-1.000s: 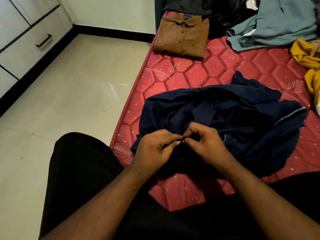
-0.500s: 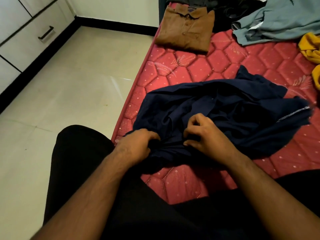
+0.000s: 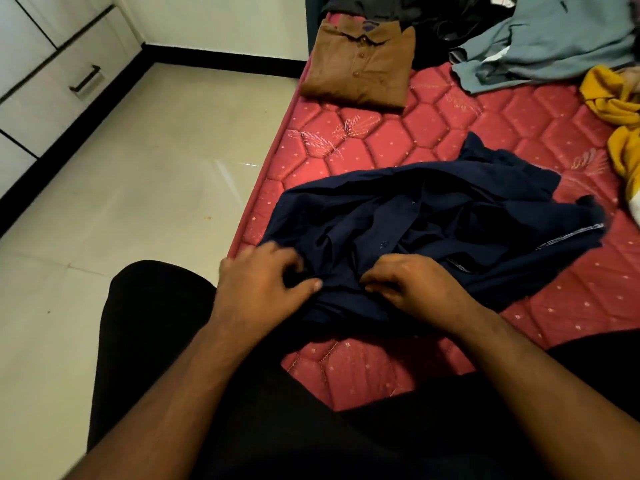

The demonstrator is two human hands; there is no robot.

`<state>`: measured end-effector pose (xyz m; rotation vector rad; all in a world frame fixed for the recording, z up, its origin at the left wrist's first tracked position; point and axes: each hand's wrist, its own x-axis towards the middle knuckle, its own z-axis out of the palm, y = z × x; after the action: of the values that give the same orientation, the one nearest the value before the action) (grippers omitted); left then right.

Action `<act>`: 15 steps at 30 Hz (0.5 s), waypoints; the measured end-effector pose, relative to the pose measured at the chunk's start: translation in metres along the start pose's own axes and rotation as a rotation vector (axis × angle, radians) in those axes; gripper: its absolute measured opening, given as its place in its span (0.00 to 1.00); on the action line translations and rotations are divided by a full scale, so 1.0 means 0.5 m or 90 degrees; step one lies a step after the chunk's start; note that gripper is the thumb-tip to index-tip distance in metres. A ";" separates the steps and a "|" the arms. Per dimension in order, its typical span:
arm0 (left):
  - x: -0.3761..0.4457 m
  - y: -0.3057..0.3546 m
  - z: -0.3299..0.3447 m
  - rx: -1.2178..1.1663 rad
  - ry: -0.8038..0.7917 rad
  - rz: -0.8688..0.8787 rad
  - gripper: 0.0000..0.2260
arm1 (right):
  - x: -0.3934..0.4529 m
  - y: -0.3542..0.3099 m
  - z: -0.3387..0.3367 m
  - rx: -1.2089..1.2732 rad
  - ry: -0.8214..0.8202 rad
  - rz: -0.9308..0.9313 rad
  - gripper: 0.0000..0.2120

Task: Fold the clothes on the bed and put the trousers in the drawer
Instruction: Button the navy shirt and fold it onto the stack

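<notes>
Your left hand (image 3: 263,285) and right hand (image 3: 412,289) each seem to pinch the near edge of the crumpled navy shirt (image 3: 433,230) on the bed (image 3: 450,133); spread that edge flat before folding.

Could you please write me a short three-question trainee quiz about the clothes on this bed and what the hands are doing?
1. True or false: the brown shirt lies folded.
2. Which garment do the left hand and right hand grip? A) yellow garment B) navy shirt C) grey-blue garment
3. Fill in: the brown shirt lies near the mattress edge facing the ____.

Key: 1 true; 2 B; 3 floor.
</notes>
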<state>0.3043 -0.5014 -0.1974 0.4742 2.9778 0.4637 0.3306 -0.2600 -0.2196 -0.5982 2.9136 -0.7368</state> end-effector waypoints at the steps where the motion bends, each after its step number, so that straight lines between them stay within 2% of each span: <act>1: 0.007 0.025 -0.008 -0.060 0.074 0.057 0.13 | 0.000 -0.002 -0.002 0.009 0.025 -0.001 0.10; 2: 0.018 0.049 -0.010 -0.134 0.097 0.105 0.11 | 0.001 -0.003 -0.004 0.021 0.048 -0.001 0.09; 3: 0.035 0.066 -0.008 -0.196 0.069 0.129 0.07 | 0.003 -0.004 -0.007 0.039 0.071 0.002 0.09; 6: 0.078 0.082 0.016 -0.233 -0.099 0.080 0.07 | 0.002 -0.001 -0.016 0.089 0.122 0.015 0.07; 10: 0.070 0.055 0.041 -0.274 -0.222 0.033 0.06 | -0.010 0.006 -0.021 0.119 0.119 0.015 0.05; 13: 0.057 0.035 0.043 -0.309 -0.239 0.003 0.02 | -0.006 0.000 -0.019 0.136 0.102 -0.012 0.05; 15: 0.055 0.038 0.043 -0.425 -0.187 -0.054 0.02 | -0.001 -0.002 -0.020 0.158 0.105 -0.023 0.04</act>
<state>0.2867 -0.4695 -0.2133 0.3060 2.3557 1.1928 0.3296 -0.2564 -0.2103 -0.5910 2.8940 -1.1827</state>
